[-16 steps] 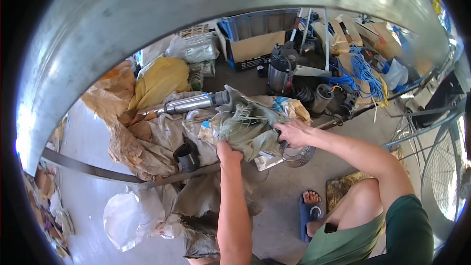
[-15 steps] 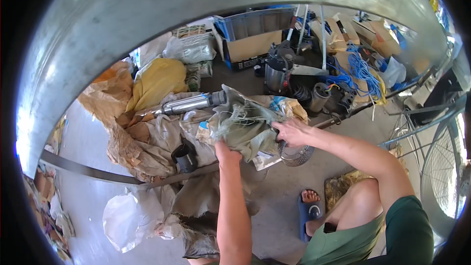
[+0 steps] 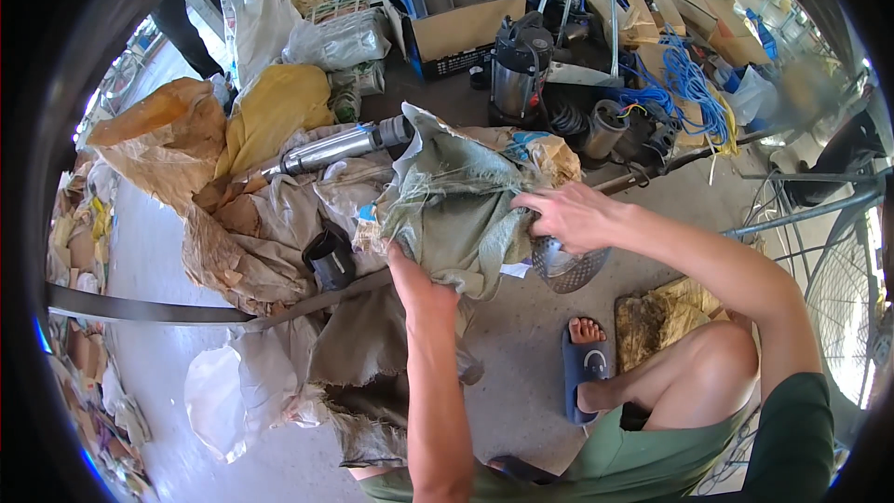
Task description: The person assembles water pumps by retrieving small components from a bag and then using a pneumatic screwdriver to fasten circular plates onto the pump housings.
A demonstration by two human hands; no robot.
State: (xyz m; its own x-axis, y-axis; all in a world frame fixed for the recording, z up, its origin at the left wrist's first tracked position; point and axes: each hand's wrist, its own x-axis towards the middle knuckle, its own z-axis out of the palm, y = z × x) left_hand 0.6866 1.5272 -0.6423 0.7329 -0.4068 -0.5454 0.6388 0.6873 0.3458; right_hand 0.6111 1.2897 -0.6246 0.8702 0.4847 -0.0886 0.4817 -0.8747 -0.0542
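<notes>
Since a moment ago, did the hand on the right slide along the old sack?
Cannot tell. The right hand grips the grey-green sack at the same edge, just above the perforated metal strainer, as before; the whole view shifted because the head moved.

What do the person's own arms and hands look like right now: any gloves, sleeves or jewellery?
Both are bare. The left hand and right hand wear no gloves, and no rings, watch or wristband show. The forearms are uncovered; a dark green short sleeve covers only the right upper arm. No sleeve shows on the left arm.

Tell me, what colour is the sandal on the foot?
Blue: the sandal shows plainly in the head view, on the concrete floor.
</notes>
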